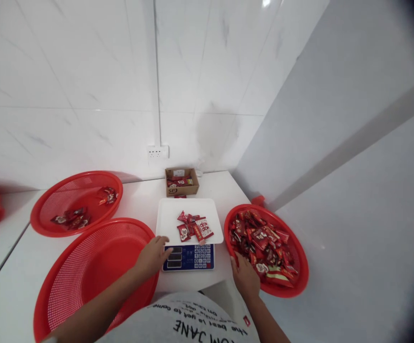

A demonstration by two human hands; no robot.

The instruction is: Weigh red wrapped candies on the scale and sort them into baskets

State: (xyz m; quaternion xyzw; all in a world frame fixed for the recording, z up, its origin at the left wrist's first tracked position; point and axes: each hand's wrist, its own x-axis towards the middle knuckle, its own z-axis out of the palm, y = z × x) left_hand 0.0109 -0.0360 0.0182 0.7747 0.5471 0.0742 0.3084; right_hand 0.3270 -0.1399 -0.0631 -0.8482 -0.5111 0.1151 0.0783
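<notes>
On the white bench (10, 286), set in a tiled corner, everything sits within arm's reach of the person. Largest is the near left basket (95, 271), a round red plastic mesh bowl, bare inside and overlapped by the left forearm. Behind it lies a second basket (76, 202) of the same make, holding a few red packets. A third basket (267, 247) on the right is heaped with glossy red sachets, close beside the scale so that packets move a short way. Centred between them stands the scale (188, 257), its flat white tray (167, 216) carrying a small pile of packets (194, 227) and its blue keypad facing the person. A small cardboard box (181, 181) with more packets rests against the wall.

The left hand (153, 257) lies loosely spread, fingertips touching the scale's front left corner. The right hand (246, 278) rests on the near rim of the full basket, fingers extended among the sachets; whether it pinches one cannot be told.
</notes>
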